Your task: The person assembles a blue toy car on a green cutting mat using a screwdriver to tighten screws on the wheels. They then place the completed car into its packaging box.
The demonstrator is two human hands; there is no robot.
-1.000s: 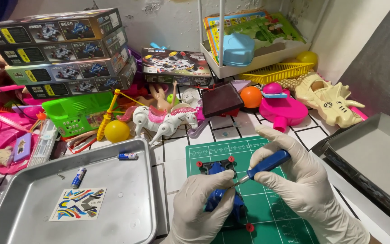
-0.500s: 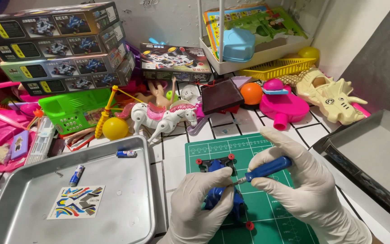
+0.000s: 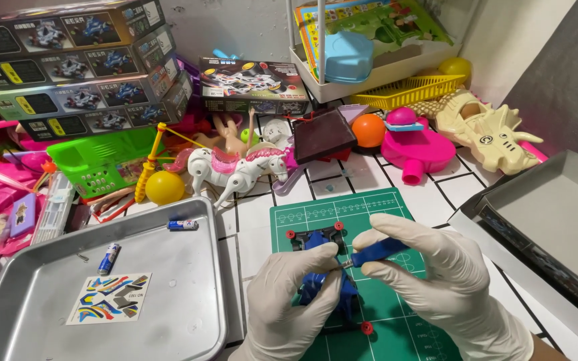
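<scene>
A small blue toy car with red wheels lies on a green cutting mat. My left hand, in a white glove, grips the car's body from the left. My right hand, also gloved, holds a blue-handled screwdriver whose metal tip touches the car near the left fingers. Part of the car is hidden under my left hand.
A metal tray at the left holds a sticker sheet and two small batteries. An open grey box sits at the right. Behind the mat are a toy horse, a yellow ball, stacked toy boxes and a dinosaur skull toy.
Both hands and the car stayed almost in place on the mat; the view has shifted slightly. The screwdriver tip remains at the car.
</scene>
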